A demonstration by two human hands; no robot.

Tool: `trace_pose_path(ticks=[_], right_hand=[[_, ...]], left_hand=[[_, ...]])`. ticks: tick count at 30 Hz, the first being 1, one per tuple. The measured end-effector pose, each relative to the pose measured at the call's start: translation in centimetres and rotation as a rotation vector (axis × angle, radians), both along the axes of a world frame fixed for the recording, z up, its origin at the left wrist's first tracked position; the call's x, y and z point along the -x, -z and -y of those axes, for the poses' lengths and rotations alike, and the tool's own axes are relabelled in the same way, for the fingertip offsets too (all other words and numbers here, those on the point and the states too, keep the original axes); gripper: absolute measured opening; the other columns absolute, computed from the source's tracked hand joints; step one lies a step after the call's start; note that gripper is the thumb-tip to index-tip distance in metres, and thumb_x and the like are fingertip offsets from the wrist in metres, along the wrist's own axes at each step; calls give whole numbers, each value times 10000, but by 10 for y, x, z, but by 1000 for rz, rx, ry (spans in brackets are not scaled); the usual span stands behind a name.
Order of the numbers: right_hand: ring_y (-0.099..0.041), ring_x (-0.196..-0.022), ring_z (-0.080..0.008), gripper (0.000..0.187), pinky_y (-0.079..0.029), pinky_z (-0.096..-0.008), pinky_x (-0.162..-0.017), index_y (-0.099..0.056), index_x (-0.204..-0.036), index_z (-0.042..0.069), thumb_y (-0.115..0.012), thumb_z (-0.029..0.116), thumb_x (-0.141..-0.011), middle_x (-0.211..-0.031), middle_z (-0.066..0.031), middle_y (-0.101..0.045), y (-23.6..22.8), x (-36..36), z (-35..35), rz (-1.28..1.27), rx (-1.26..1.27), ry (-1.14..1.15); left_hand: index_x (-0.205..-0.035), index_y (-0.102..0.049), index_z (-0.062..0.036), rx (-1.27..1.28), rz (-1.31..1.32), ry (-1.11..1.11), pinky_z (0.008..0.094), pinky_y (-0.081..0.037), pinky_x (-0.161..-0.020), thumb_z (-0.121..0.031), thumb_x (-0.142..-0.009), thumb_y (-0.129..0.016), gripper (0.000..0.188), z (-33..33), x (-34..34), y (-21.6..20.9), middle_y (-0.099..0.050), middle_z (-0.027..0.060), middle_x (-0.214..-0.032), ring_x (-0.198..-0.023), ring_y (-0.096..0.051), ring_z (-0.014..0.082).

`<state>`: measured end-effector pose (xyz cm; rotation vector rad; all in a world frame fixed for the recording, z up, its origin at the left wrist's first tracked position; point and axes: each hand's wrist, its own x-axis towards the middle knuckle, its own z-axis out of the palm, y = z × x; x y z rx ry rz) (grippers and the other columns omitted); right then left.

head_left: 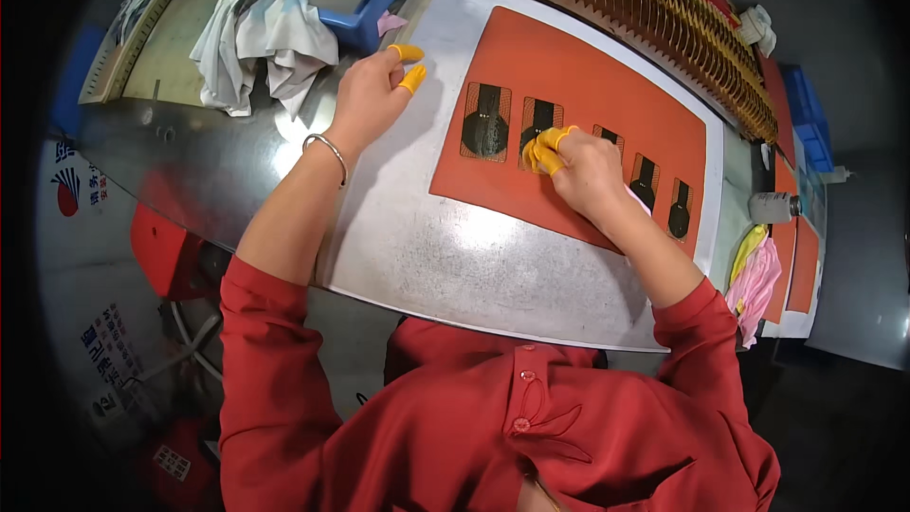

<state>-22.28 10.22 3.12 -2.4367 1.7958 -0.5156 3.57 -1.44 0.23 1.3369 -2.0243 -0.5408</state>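
Note:
Several dark rectangular pieces with black rounded shapes and gold-brown mesh-like corners lie in a row on an orange-red mat [569, 57]. The leftmost piece [486, 123] is fully in view. My right hand [590, 171], with yellow finger cots, is over the second piece [542, 114] and covers its lower part. Its fingertips are drawn together there; what they hold, if anything, is hidden. My left hand [373, 95] hovers left of the mat, yellow cots on thumb and forefinger. Those two fingers are apart with nothing between them.
Beyond the mat stands a long rack [664, 19] of upright gold-brown plates. A blue tray [379, 0] with a translucent container and a grey-white cloth [270, 33] sit at the far left. On the right are a bottle [773, 207] and a pink cloth [755, 280].

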Motion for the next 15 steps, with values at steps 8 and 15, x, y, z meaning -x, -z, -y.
trace_pose_path(ticks=[8, 15], right_hand=[[-600, -652, -329, 83, -483, -423, -590, -615, -672, 10, -627, 89, -694, -716, -175, -609, 7, 2, 7, 33, -61, -31], [-605, -655, -293, 96, -486, -379, -573, -651, -829, 80, -630, 152, -769, -737, -120, -620, 9, 9, 3, 20, -44, -119]], left_hand=[[-891, -602, -10, 82, -55, 14, 332, -344, -500, -136, -785, -625, 166, 0, -3, 5, -430, 62, -559, -511, -428, 195], [-957, -641, -31, 25, -126, 32, 348, -371, -508, -197, -804, -614, 228, 4, -4, 7, -474, 83, -549, -508, -467, 234]])
